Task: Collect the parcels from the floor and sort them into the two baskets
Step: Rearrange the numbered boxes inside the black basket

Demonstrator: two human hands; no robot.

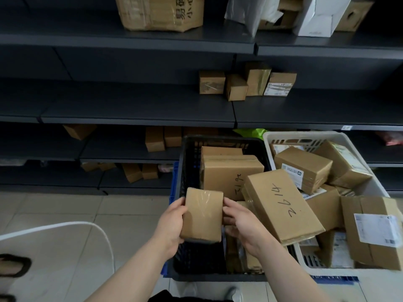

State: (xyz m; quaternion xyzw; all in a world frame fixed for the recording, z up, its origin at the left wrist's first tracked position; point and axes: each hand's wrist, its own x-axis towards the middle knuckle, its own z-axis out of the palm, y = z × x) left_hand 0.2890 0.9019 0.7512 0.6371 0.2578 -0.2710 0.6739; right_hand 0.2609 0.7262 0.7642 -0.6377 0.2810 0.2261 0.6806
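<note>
Over the near left corner of the black basket (185,162), at floor level in front of dark shelving (130,112): small brown parcel (204,215) held up in both hands, taped face toward the camera, not yet set down.

Progress, as judged from the baskets:
- Black basket holds a few cartons already, the largest a box with handwritten digits (229,173) toward its far side.
- White basket (301,136), just to the right and touching the black one, is heaped with labelled cartons up to and above the rim.
- One long carton marked in pen (283,205) lies tilted across the join between the two baskets, resting on other parcels; which basket it belongs to I cannot tell.
- Sorting looks well advanced. The parcel in hand reads as headed for the black basket, given where it hangs.
- How many parcels remain on the floor (65,214) is not shown. The tile in view carries a white cable (65,225) and a sandal (13,264).

Fingers:
- Left hand (172,223): wrapped round the parcel's left edge, thumb on the side, the rest curled behind and under. Firm hold.
- Right hand (242,225): fingers (229,203) curled against the right edge, steadying it. Narrow spread, matched to the parcel's width.
</note>
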